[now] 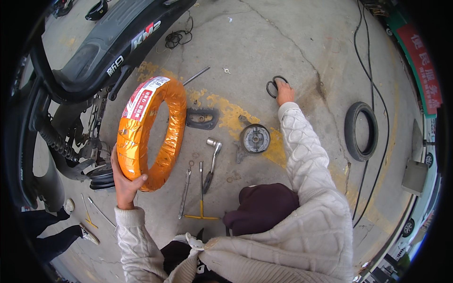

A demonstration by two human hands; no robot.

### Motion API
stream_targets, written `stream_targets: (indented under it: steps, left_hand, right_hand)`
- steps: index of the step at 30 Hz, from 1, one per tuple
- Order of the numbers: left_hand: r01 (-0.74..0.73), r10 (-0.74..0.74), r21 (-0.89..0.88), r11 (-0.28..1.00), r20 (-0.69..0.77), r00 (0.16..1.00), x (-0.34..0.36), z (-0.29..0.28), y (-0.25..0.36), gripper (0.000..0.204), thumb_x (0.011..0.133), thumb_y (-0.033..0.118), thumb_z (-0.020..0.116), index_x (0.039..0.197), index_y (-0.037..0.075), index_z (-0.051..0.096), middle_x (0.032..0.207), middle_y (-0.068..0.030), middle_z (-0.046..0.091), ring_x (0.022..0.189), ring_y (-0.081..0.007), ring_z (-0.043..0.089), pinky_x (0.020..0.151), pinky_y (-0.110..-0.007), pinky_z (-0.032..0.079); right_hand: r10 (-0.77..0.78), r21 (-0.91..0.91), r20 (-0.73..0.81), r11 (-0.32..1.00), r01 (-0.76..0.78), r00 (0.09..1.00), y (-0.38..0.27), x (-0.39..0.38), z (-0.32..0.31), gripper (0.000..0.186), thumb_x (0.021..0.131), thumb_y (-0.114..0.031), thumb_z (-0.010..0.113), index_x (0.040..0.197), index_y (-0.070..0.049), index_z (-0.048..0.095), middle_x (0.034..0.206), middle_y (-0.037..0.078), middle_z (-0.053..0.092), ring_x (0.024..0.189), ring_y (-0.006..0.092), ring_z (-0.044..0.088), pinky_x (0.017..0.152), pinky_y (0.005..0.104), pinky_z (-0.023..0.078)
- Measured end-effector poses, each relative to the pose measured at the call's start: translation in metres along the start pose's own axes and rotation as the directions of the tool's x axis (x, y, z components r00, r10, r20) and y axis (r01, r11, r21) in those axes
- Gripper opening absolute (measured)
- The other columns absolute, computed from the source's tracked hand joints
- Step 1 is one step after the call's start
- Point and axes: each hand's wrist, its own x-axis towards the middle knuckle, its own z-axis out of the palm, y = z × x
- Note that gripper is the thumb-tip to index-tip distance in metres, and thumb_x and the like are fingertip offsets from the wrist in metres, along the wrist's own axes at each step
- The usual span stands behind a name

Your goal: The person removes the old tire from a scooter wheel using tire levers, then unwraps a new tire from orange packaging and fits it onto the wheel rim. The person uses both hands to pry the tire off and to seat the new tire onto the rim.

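Observation:
My left hand point(125, 181) grips the lower part of a new tyre point(177, 120) wrapped in shiny orange film with a red and white label, and the tyre stands upright. With the arm stretched out, my right hand point(284, 91) is closed at a pair of black-handled scissors point(271, 88) over the concrete; their blades are hidden by the hand. Between my arms lie a ratchet wrench point(213, 160), a yellow T-handle wrench point(201, 198), a slim metal bar point(185, 193) and a round brake hub point(255, 138).
A black scooter point(89, 70) stands at the left, its wheel rim point(101, 178) low beside it. A bare black tyre point(350, 132) and long cables point(371, 89) lie at the right. A dark metal plate point(202, 118) sits near the middle. Another person's legs point(59, 243) show lower left.

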Motion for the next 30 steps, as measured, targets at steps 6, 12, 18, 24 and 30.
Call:
stream_targets:
  steps: [6,12,18,24,30]
  left_hand:
    - [0.029,-0.029,-0.043,0.999,0.014,0.999,0.0,0.005,0.008,0.122,0.055,0.046,0.09,0.147,-0.002,0.027,0.142,-0.014,0.04,0.131,-0.0256,0.043,0.109,-0.039,0.036]
    - [0.124,-0.102,-0.239,0.963,0.102,0.99,-0.003,0.005,0.009,0.12,0.062,0.057,0.086,0.147,-0.005,0.029,0.142,-0.0166,0.044,0.132,-0.0246,0.043,0.11,-0.035,0.035]
    - [0.219,-0.155,-0.416,0.883,0.183,0.971,0.006,0.013,0.018,0.11,0.076,0.062,0.073,0.146,-0.01,0.028,0.141,-0.0235,0.045,0.129,-0.0269,0.048,0.106,-0.034,0.04]
    - [0.396,-0.209,-0.563,0.725,0.367,0.906,0.006,0.021,0.038,0.085,0.081,0.033,0.079,0.14,-0.011,0.036,0.127,-0.0194,0.057,0.112,-0.022,0.061,0.096,-0.033,0.05]
    - [0.375,-0.19,-0.718,0.586,0.328,0.925,0.001,0.021,0.025,0.072,0.081,0.019,0.077,0.135,-0.01,0.04,0.121,-0.0176,0.061,0.106,-0.0234,0.065,0.096,-0.035,0.052]
  right_hand:
    - [0.134,0.129,0.064,0.981,-0.141,0.989,0.012,-0.062,-0.015,0.031,0.082,-0.016,0.068,0.11,-0.007,0.057,0.114,0.013,0.062,0.111,0.0327,0.057,0.09,0.0459,0.047]
    - [0.454,0.235,0.203,0.837,-0.494,0.867,0.002,-0.053,-0.003,0.062,0.074,-0.033,0.083,0.115,0.0,0.049,0.11,0.027,0.063,0.105,0.0418,0.062,0.089,0.0471,0.051]
    - [0.602,0.224,0.223,0.734,-0.641,0.767,0.027,-0.042,0.024,0.073,0.068,-0.026,0.085,0.121,0.003,0.044,0.11,0.026,0.066,0.104,0.0397,0.065,0.092,0.0422,0.052]
    - [0.547,0.742,0.483,0.16,-0.652,0.684,-0.002,-0.046,-0.033,0.031,0.081,-0.011,0.07,0.104,0.004,0.056,0.079,0.014,0.064,0.065,0.0236,0.065,0.053,0.0377,0.057]
    - [-0.09,0.922,0.376,-0.065,-0.383,0.922,-0.134,-0.119,-0.176,0.082,0.085,0.0,0.06,0.152,-0.009,0.013,0.085,0.01,0.056,0.057,0.0131,0.053,0.053,0.031,0.054]
